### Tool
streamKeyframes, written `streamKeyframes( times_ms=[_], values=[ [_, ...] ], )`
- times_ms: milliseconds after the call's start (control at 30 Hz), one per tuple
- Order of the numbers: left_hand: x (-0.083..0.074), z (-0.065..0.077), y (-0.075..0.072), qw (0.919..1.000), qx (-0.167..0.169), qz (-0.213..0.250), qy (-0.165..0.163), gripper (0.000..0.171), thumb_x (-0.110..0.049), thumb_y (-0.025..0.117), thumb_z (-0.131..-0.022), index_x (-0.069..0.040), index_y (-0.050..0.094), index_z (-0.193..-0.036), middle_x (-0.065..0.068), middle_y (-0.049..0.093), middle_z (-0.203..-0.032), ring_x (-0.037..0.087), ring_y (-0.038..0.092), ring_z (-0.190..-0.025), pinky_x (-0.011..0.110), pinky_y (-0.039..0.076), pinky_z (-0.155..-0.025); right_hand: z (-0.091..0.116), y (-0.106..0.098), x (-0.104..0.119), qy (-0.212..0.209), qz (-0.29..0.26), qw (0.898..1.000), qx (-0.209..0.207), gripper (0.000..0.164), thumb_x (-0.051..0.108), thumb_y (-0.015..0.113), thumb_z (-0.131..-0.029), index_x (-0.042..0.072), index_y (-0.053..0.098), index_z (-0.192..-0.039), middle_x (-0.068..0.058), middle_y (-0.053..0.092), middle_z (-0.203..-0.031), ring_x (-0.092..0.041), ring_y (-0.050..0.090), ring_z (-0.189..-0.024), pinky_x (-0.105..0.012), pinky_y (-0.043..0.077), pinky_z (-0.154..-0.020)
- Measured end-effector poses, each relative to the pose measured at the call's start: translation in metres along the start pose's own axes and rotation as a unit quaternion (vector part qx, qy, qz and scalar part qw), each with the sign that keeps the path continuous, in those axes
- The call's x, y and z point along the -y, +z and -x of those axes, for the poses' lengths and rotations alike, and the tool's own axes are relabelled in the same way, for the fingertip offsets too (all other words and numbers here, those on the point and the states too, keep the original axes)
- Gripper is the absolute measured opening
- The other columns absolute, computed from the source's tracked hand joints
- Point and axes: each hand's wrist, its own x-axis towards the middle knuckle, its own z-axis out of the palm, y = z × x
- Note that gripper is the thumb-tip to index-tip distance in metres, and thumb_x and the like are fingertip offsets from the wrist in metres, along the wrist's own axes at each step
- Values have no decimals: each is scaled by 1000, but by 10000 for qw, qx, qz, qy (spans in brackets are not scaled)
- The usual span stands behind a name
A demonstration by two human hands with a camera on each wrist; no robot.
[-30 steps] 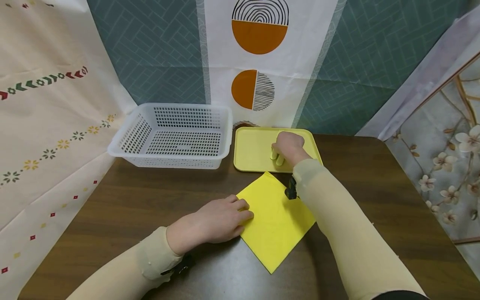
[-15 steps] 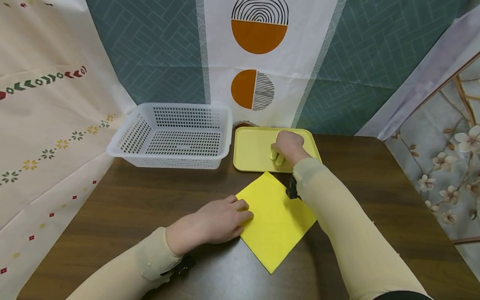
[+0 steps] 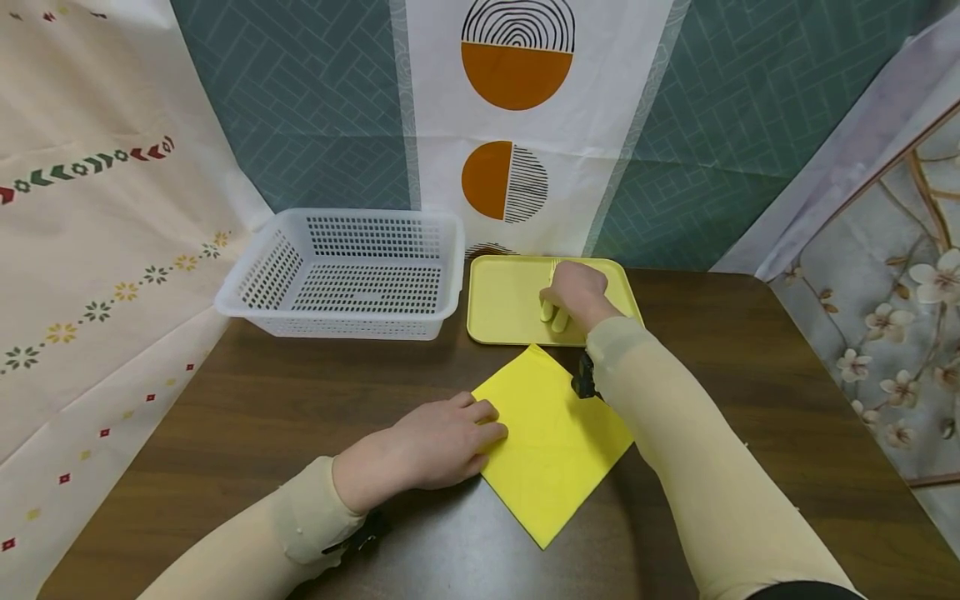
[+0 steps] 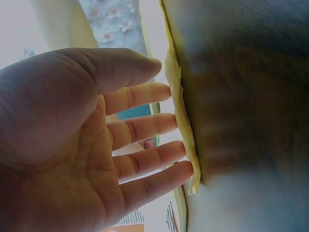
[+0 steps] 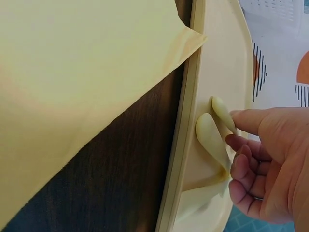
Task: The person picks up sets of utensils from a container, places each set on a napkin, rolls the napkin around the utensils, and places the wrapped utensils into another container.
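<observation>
Two pale-yellow, round-handled utensils [image 5: 211, 137] are at one pale-yellow rectangular tray [image 3: 502, 300], long axes roughly front to back, handle ends toward the person; the right hand [image 3: 579, 292] pinches at least one. The left hand's [image 3: 435, 440] fingertips (nearly straight, slightly spread) touch one bright-yellow square sheet [image 3: 555, 442].

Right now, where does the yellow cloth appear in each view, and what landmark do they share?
Head: the cloth is at lower centre.
Left wrist: the cloth shows edge-on, a thin strip down from the top, just right of centre.
Right wrist: the cloth fills the upper left.
Shared landmark: the brown table.
</observation>
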Motion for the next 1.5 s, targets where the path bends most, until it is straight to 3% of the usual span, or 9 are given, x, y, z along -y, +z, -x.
streamKeyframes(
  times_ms=[367, 833, 1067, 1333, 1500],
  values=[
    [-1, -1, 2, 10000, 48, 40, -28, 31, -24, 71, -105, -17, 73, -135, 5, 68, -134, 28, 62, -115, 37, 57, -93, -3, -1, 0, 101, -52, 9996, 240, 44, 38, 62, -108, 11, 82, -79, -7, 74, -74, -29, 71, -87, -49, 57, -86],
    [-4, 1, -6, 10000, 54, 11, 4, 31, -22, 73, -104, -16, 73, -134, 5, 67, -132, 27, 61, -113, 37, 56, -92, 3, -2, 3, -50, -289, 9994, 166, 39, 30, 64, -102, 12, 82, -72, -5, 71, -64, -28, 72, -79, -48, 59, -79],
    [-4, 1, -4, 10000, 92, -8, -23, 30, -23, 73, -105, -16, 73, -134, 5, 67, -133, 27, 61, -113, 37, 56, -93, 2, 0, 5, -10, -324, 9994, 107, 38, 31, 65, -103, 11, 75, -72, -5, 69, -67, -28, 69, -77, -48, 57, -78],
    [-3, 0, -3, 9999, 96, 24, -19, 30, -24, 73, -105, -16, 73, -134, 5, 67, -131, 28, 61, -111, 37, 56, -92, 4, -1, 5, 101, -523, 9986, -69, 39, 40, 63, -107, 11, 68, -81, -7, 68, -82, -29, 68, -82, -48, 57, -83],
    [-1, -2, 0, 9999, 130, 11, -16, 30, -26, 72, -106, -17, 73, -135, 5, 67, -132, 27, 61, -111, 37, 56, -91, 4, -4, 3, 85, -761, 9969, -204, 42, 39, 63, -105, 13, 61, -73, -2, 54, -66, -27, 60, -73, -48, 52, -77]
  ],
)
